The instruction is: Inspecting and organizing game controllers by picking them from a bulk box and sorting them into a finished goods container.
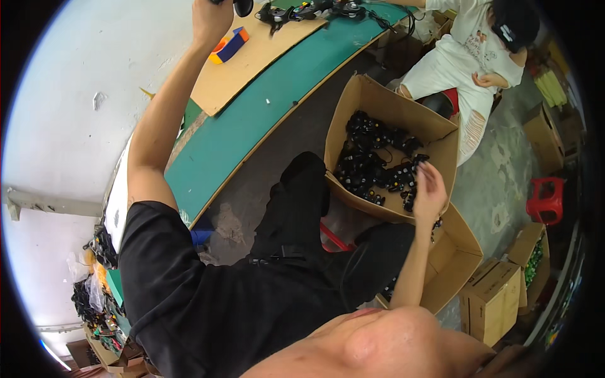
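Observation:
My left hand (213,22) is raised at the top edge, over the green workbench (242,132). Its fingers are closed on a black game controller (243,7), mostly cut off by the picture's edge. Down to the right, my right hand (430,194) reaches into a cardboard box (391,104), fingers stretched out and slightly apart. Beside its fingertips lie black game controllers (362,170), heaped in the box; whether it touches one is unclear. More controllers (309,9) lie at the bench's far end, beyond a blue and orange holder (230,45) on a brown board (265,53).
A second cardboard box (457,246) stands close by my right forearm. Another person (469,69) in white sits beyond the first box. Farther right are a red stool (546,200) and closed cartons (491,302). A white wall (82,94) borders the bench on the left.

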The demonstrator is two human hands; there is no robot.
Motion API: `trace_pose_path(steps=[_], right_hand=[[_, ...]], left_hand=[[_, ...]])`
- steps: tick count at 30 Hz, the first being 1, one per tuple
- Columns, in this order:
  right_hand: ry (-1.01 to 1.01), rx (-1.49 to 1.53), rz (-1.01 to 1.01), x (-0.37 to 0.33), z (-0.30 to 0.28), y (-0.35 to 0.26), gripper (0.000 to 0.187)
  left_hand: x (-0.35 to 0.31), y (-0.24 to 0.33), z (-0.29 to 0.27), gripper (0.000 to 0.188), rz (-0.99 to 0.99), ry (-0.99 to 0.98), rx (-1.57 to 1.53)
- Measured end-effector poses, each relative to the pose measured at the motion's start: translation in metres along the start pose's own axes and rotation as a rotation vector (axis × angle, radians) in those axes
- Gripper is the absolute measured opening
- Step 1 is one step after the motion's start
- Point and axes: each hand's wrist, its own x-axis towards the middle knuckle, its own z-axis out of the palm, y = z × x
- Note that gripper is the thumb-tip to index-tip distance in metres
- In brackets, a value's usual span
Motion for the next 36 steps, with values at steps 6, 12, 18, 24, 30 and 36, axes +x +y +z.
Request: trace_pose_path(steps=[6,12,18,24,30,36], right_hand=[[-0.653,0.535,0.021,-0.020,0.106,-0.153,0.041],[-0.641,1.150,0.563,-0.043,0.121,-0.182,0.042],[-0.581,0.606,0.469,-0.067,0.054,-0.130,0.048],[-0.802,0.403,0.369,-0.069,0.004,-0.164,0.063],[-0.967,0.193,0.281,-0.072,-0.015,-0.160,0.059],[-0.921,-0.082,0.302,-0.088,-0.041,-0.139,0.053]], left_hand=[[-0.093,0.079,-0.056,0.048,0.257,-0.147,-0.033],[-0.221,0.159,-0.043,0.055,0.535,-0.441,0.015],[-0.251,0.129,-0.039,0.066,-0.101,-0.698,-0.634],[-0.310,0.111,0.088,0.104,0.244,-0.776,-0.628],[-0.348,0.168,0.145,0.076,-0.198,-0.815,-0.984],[-0.336,0.104,0.106,0.030,-0.524,-1.280,-0.730]])
